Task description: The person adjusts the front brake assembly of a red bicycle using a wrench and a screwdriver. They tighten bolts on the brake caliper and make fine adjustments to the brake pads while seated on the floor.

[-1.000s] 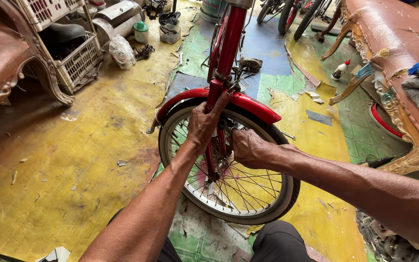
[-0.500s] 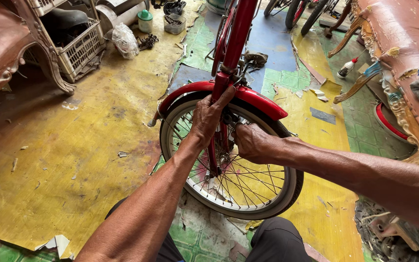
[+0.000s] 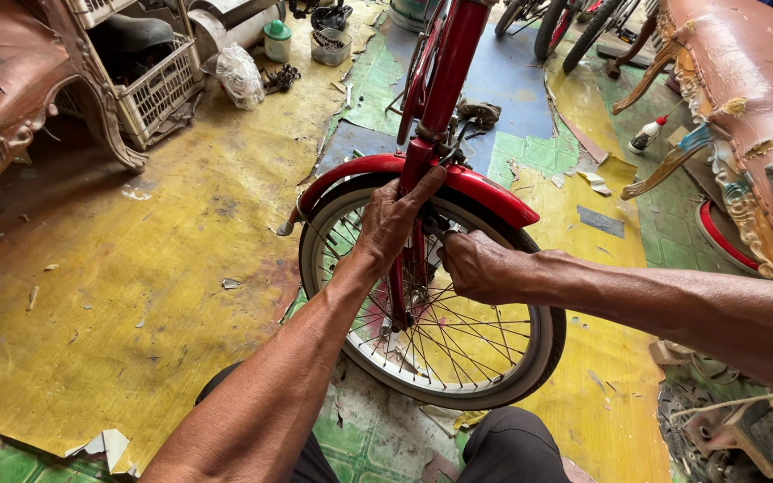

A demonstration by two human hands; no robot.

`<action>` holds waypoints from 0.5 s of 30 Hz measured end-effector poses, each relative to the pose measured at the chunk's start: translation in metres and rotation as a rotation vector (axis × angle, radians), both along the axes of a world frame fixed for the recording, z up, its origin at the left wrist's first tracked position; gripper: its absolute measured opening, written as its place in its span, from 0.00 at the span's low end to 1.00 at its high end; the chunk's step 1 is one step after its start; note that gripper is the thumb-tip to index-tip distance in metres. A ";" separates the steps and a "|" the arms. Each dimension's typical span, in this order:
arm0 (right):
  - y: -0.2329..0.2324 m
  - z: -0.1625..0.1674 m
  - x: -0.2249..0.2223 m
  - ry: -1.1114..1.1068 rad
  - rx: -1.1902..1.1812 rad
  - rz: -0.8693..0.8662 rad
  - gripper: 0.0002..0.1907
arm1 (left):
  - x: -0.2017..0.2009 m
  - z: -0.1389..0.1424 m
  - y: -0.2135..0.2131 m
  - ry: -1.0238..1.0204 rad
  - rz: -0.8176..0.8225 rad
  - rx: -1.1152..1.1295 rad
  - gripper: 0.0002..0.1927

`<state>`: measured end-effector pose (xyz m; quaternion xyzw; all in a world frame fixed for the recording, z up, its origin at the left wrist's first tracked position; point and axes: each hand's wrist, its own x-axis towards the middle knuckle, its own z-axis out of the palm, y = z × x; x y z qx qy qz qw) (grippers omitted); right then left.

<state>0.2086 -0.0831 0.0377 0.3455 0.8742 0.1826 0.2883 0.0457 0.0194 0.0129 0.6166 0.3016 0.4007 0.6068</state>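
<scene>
Both hands at red bicycle: left hand (image 3: 393,219) clamped around fork (image 3: 415,179); right hand (image 3: 476,266) closed beside wheel (image 3: 458,331), contents hidden; risk of fingers pinched among spokes (image 3: 467,335) should wheel turn.

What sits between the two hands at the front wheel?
In the head view, the red fork leg runs between the left hand and the right hand, in front of the wheel's spokes.

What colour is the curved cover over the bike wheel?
Red: the mudguard arches over the wheel in the head view.
</scene>
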 end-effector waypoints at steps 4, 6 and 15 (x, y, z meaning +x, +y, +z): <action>0.003 -0.004 0.004 0.533 -0.225 -0.630 0.14 | 0.000 0.002 -0.002 -0.013 -0.004 -0.006 0.36; 0.006 -0.005 0.005 0.438 -0.213 -0.419 0.15 | -0.001 0.002 -0.002 0.000 0.001 0.010 0.36; 0.012 0.013 0.006 -0.343 -0.145 0.115 0.22 | 0.001 -0.002 0.000 0.000 -0.012 0.018 0.36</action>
